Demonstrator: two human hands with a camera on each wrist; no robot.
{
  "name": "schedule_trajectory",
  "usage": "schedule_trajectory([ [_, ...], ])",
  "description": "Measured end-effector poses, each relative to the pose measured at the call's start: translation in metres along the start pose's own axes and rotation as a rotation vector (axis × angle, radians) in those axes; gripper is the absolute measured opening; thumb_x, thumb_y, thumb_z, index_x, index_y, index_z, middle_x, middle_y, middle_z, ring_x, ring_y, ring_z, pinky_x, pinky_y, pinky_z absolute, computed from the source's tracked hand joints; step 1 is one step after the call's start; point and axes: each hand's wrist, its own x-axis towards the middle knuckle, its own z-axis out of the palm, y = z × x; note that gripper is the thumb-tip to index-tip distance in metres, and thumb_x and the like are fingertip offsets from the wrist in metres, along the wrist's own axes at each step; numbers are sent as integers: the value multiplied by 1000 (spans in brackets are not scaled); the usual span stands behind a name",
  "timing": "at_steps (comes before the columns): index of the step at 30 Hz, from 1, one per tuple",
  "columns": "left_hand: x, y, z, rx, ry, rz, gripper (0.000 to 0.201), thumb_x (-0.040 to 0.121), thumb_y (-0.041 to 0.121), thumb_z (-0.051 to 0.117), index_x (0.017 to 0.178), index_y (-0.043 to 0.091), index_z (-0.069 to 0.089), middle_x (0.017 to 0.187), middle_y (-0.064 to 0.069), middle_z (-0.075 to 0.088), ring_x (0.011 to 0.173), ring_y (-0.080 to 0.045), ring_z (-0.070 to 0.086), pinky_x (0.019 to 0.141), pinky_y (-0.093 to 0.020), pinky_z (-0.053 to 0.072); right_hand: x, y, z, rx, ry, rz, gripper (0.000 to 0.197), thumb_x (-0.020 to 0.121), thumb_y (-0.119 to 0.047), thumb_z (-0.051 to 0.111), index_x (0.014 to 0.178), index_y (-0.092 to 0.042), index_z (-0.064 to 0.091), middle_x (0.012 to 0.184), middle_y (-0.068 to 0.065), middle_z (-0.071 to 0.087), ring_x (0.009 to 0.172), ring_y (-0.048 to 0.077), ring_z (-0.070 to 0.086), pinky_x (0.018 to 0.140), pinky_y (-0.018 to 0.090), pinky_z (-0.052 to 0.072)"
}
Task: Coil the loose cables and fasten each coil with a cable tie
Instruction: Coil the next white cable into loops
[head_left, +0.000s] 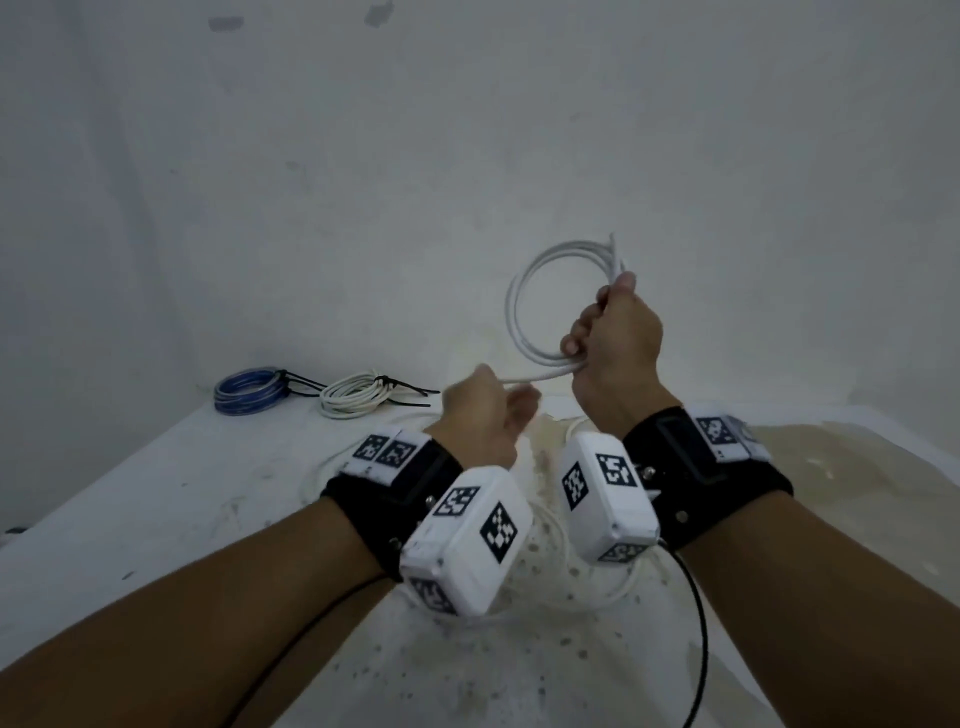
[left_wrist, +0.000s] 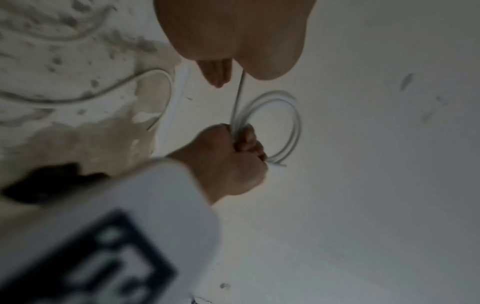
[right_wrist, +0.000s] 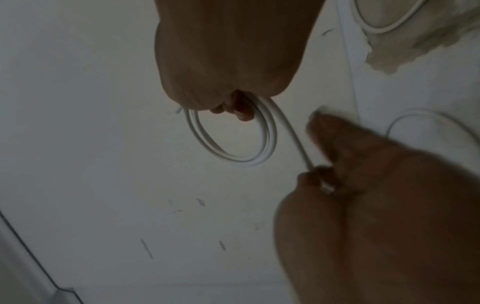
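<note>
My right hand (head_left: 602, 332) is raised above the table and grips a white cable coil (head_left: 519, 312) of a few loops; the cable end sticks up past the fist. In the right wrist view the coil (right_wrist: 233, 142) hangs below the curled fingers. A single strand (right_wrist: 293, 135) runs from the coil to my left hand (head_left: 496, 402), which pinches it lower and to the left. The left wrist view shows that strand (left_wrist: 239, 96) stretched between both hands. More of the same cable (left_wrist: 161, 80) lies loose on the table.
At the table's back left lie a blue coil (head_left: 249, 397) and a white coil (head_left: 350, 400), each bound with black cable ties. The white table (head_left: 156, 519) is stained and speckled, and a white wall stands behind it. A black wrist-camera lead (head_left: 701, 623) hangs at the front.
</note>
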Motion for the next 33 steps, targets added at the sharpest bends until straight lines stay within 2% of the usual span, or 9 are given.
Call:
schedule_trajectory([
  [2,-6,8,12,-19,36,136,24,102,1,34,110,-8,55,100,-22,65,79,-25,62,84,-36,56,-3,5,-9,-45,34,-3,39,106,-35,37,74,-14,44,43,-5,33,37,13,28,38,22,30],
  [4,-9,10,15,150,-11,178,29,102,0,34,124,-5,52,112,-21,65,84,-22,61,82,-31,56,-3,5,-16,-70,60,-7,39,106,-36,38,75,-14,45,43,-5,35,36,12,30,39,23,31],
  [7,-5,12,14,396,32,310,32,102,9,41,128,-7,52,103,-16,64,91,-25,67,77,-33,60,-5,7,-19,-120,39,-26,39,106,-36,38,74,-14,45,44,-4,35,36,13,30,39,23,31],
  [10,-3,23,15,566,77,461,22,101,8,43,108,-3,60,88,-7,64,89,-27,70,86,-43,58,-14,16,-18,-142,-30,36,40,106,-36,37,73,-14,46,45,-4,34,36,13,29,39,24,31],
  [13,-6,32,14,639,46,551,19,101,6,41,91,6,57,95,-8,66,84,-20,71,91,-47,56,-22,22,-18,-92,-108,155,40,106,-36,38,73,-14,45,44,-5,31,37,11,26,38,23,28],
  [16,-2,43,8,773,7,612,26,104,12,38,104,-2,59,109,-15,68,85,-19,73,88,-43,58,-26,25,-18,-82,-170,213,39,106,-35,38,73,-15,45,47,-5,28,38,10,22,36,22,25],
  [21,-1,70,-13,1031,-327,602,28,105,3,38,119,-12,57,116,-22,65,99,-23,72,86,-34,59,-22,19,-20,-48,-174,215,38,106,-36,38,74,-16,44,49,-4,26,39,10,20,37,22,22],
  [30,3,70,-22,1004,-445,806,37,103,-3,33,128,13,56,122,-14,65,106,-15,69,92,-29,56,-25,23,-10,103,-134,213,40,106,-38,37,74,-16,44,51,-4,25,38,10,20,36,22,21],
  [33,6,61,-26,1064,-444,920,39,103,0,36,132,20,53,117,-10,67,102,-12,71,90,-34,57,-21,19,-9,160,-95,215,39,106,-39,37,75,-16,45,52,-4,26,38,9,21,35,22,23],
])
